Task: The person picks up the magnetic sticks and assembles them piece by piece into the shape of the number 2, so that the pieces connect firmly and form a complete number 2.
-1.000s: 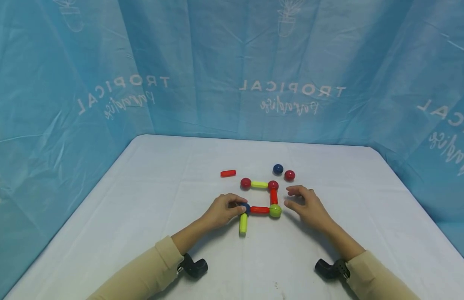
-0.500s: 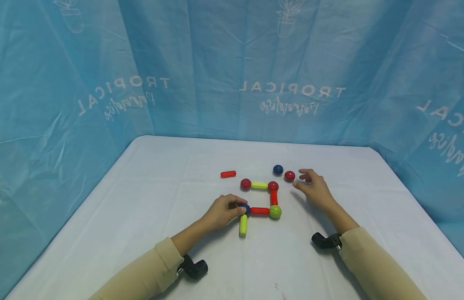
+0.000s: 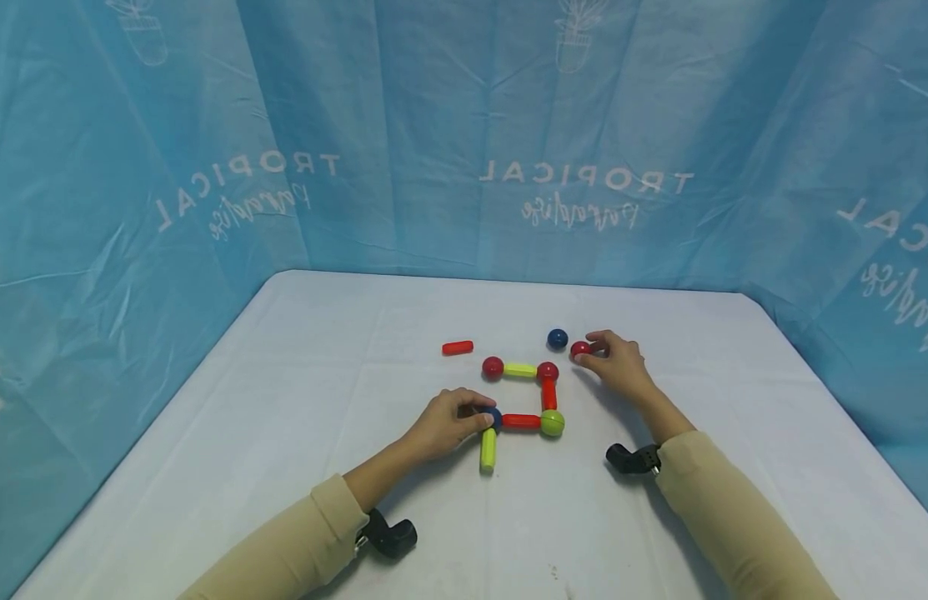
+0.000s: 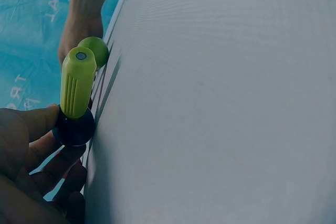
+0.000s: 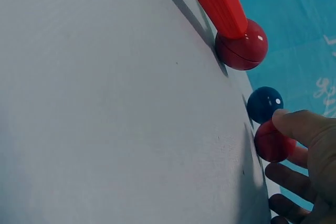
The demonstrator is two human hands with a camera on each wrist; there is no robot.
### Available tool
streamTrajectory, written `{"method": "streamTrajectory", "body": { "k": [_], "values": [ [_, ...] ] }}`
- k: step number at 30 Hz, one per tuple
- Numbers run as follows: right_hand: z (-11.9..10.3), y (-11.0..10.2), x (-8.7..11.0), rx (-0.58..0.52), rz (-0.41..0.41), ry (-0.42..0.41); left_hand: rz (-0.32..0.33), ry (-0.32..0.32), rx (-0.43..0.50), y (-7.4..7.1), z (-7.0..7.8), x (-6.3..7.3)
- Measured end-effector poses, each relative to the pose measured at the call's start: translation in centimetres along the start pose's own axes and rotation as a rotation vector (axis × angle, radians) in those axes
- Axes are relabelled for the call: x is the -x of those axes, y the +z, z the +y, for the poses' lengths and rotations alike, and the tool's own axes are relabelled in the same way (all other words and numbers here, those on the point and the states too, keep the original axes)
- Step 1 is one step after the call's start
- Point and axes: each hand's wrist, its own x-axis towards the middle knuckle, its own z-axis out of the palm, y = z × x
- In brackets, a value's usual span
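Observation:
My left hand (image 3: 450, 422) pinches a dark blue ball (image 4: 75, 129) between thumb and fingers. A yellow-green rod (image 3: 488, 451) juts from that ball toward me, and a red rod (image 3: 521, 422) joins it to a green ball (image 3: 552, 423). From there another red rod (image 3: 549, 394) runs back to a red ball (image 3: 548, 372), then a yellow-green rod (image 3: 519, 369) to a second red ball (image 3: 493, 367). My right hand (image 3: 619, 363) holds a loose red ball (image 5: 274, 142) between thumb and fingers, at the table surface.
A loose blue ball (image 3: 557, 338) lies just left of the right hand's ball. Farther left, behind the joined pieces, is a single red rod (image 3: 458, 347). The white table (image 3: 343, 333) ends at a blue printed curtain (image 3: 433, 217).
My right hand has moved back from beside the green ball, then left onto the loose red ball, and now grips it. The left hand has stayed on the blue ball.

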Motion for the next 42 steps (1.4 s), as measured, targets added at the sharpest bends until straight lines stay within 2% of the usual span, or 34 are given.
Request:
{"method": "streamTrajectory", "body": {
  "k": [7,15,19,24,29,34,38,42],
  "values": [
    [-0.3,0.2,0.0,0.02,-0.012,0.042,0.004,-0.003,-0.002,0.0,0.1,0.0],
    [-0.4,0.1,0.4,0.016,-0.014,0.031,0.005,0.001,-0.005,0.0,0.1,0.1],
    [-0.2,-0.2,1.2,0.01,-0.007,0.027,0.003,0.008,0.007,0.0,0.0,0.1],
    [0.0,-0.9,3.7,0.001,-0.014,0.009,0.008,0.009,0.008,0.0,0.0,0.1],
    [0.0,-1.3,7.3,0.007,-0.009,-0.088,0.022,0.006,-0.009,-0.1,0.2,0.2],
    [-0.7,-0.8,11.1,0.008,-0.014,-0.166,0.025,0.014,-0.003,-0.1,0.2,0.2],
    [-1.7,0.1,13.6,0.007,-0.033,-0.162,0.022,0.022,-0.005,-0.1,0.2,0.2],
    [-3.0,1.4,15.3,-0.03,-0.084,-0.132,0.021,0.018,-0.008,0.0,0.2,0.3]
  ]
}}
